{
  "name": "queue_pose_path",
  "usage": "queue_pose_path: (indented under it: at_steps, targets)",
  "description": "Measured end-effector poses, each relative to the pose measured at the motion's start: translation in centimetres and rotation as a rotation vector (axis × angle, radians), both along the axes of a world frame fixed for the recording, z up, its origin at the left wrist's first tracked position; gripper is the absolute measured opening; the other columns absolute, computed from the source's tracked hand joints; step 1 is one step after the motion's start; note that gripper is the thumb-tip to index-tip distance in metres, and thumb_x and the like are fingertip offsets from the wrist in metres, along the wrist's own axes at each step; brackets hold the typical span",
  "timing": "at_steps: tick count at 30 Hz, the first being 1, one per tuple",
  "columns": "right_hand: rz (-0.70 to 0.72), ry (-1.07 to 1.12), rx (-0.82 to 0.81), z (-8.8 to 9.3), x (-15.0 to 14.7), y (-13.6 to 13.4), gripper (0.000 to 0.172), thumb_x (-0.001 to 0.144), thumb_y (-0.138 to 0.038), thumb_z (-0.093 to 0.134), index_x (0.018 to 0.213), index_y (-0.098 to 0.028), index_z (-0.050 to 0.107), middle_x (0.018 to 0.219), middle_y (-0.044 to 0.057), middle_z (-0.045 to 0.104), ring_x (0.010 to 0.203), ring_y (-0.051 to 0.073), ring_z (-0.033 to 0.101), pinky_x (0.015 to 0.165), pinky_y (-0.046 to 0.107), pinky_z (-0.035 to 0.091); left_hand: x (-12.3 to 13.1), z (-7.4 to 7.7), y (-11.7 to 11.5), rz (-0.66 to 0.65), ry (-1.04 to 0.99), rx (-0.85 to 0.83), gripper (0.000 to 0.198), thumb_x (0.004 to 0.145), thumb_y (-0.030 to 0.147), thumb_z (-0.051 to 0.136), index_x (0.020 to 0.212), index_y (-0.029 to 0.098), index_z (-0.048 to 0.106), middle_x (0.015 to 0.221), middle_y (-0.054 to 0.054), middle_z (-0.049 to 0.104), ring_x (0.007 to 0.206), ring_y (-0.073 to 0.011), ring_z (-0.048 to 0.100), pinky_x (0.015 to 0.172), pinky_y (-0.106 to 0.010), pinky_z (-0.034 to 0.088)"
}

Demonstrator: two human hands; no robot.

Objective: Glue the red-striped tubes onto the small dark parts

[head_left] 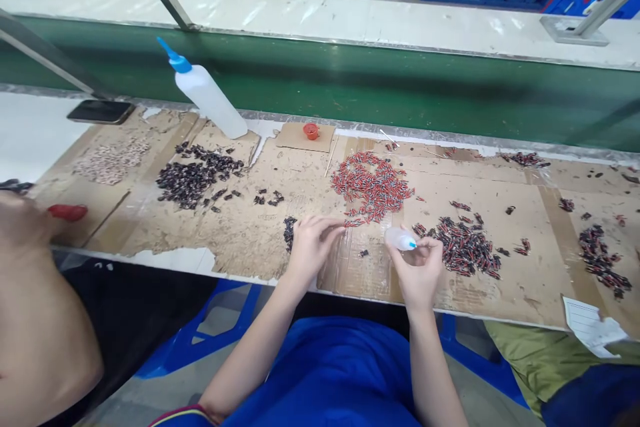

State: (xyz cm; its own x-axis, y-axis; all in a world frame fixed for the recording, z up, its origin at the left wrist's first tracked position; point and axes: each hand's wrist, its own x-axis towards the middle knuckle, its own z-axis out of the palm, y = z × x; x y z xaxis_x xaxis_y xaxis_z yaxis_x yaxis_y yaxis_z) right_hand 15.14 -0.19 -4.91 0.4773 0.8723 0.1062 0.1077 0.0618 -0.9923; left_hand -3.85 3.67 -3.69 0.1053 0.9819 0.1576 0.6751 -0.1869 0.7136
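Observation:
My left hand point(314, 245) is at the near edge of a pile of small red parts with metal ends point(373, 185). Its thumb and index finger are closed in a pinch at one of these parts. In my right hand point(421, 272) is a small translucent squeeze bottle point(398, 238), tilted so that its blue tip points down and right. Just right of that hand lies a heap of red-and-black assembled parts point(465, 245). Small black parts point(289, 233) are bunched beside my left hand, partly hidden by it.
A big white squeeze bottle point(213, 100) with a blue nozzle stands at the back. Nearby are a black parts pile point(193, 177), a red cup point(311, 131) on cardboard, a phone point(101, 111) and a green conveyor belt point(325, 87). Another person's arm point(40, 320) is at left.

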Motion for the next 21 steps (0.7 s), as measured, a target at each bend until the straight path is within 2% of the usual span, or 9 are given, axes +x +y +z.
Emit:
queue_pose_path:
  at_steps: [3, 6, 11, 14, 17, 21]
  targets:
    - [-0.052, -0.114, -0.085, -0.2, -0.2, 0.6, 0.046, 0.065, -0.034, 0.079, 0.086, -0.024, 0.04, 0.106, 0.015, 0.072, 0.101, 0.026, 0.069, 0.092, 0.047, 0.05, 0.1, -0.2, 0.7, 0.056, 0.092, 0.022, 0.004, 0.082, 0.026, 0.069, 0.084, 0.023, 0.071, 0.09, -0.004, 0.073, 0.091, -0.0242, 0.061, 0.084, -0.041, 0.044]
    - [-0.082, -0.153, -0.101, -0.4, -0.2, 0.6, 0.048, 0.063, -0.036, 0.08, 0.088, -0.023, 0.041, 0.101, 0.014, 0.072, 0.092, 0.025, 0.071, 0.09, 0.047, 0.052, 0.6, -0.9, 0.9, 0.049, 0.146, 0.053, 0.003, 0.08, 0.024, 0.07, 0.078, 0.023, 0.07, 0.085, -0.003, 0.071, 0.089, -0.0245, 0.058, 0.083, -0.04, 0.043]
    - [-0.124, -0.257, 0.172, -0.1, 0.0, -0.8, 0.049, 0.065, -0.027, 0.081, 0.099, -0.021, 0.046, 0.111, 0.015, 0.067, 0.101, 0.023, 0.066, 0.081, 0.039, 0.056, 0.8, -1.4, 0.6, 0.024, 0.145, 0.012, 0.009, 0.085, 0.016, 0.06, 0.079, 0.02, 0.065, 0.086, -0.005, 0.068, 0.091, -0.0249, 0.055, 0.084, -0.039, 0.043]
    - [-0.162, -0.41, 0.274, 0.2, -0.3, -2.3, 0.037, 0.069, -0.022, 0.078, 0.097, -0.021, 0.054, 0.097, 0.009, 0.068, 0.088, 0.021, 0.068, 0.07, 0.034, 0.057, 0.9, -0.5, 0.0, -0.013, 0.084, 0.003, 0.011, 0.088, 0.015, 0.055, 0.081, 0.019, 0.062, 0.089, -0.006, 0.066, 0.092, -0.0243, 0.055, 0.085, -0.039, 0.043]
    - [-0.004, -0.42, 0.199, 0.5, -1.1, -3.3, 0.023, 0.076, -0.026, 0.074, 0.096, -0.02, 0.064, 0.087, 0.006, 0.069, 0.072, 0.018, 0.067, 0.066, 0.033, 0.058, 1.7, 0.7, -1.3, -0.125, -0.03, 0.037, 0.013, 0.091, 0.015, 0.051, 0.083, 0.02, 0.061, 0.089, -0.005, 0.066, 0.093, -0.0223, 0.056, 0.086, -0.037, 0.044]
    - [0.186, -0.269, 0.101, 1.0, -2.3, -3.4, 0.016, 0.083, -0.03, 0.067, 0.095, -0.021, 0.071, 0.089, 0.007, 0.072, 0.075, 0.018, 0.069, 0.07, 0.032, 0.059, 3.1, 1.7, -3.2, -0.258, -0.17, 0.023, 0.015, 0.093, 0.017, 0.048, 0.083, 0.02, 0.06, 0.086, -0.004, 0.065, 0.087, -0.0195, 0.058, 0.081, -0.033, 0.046]
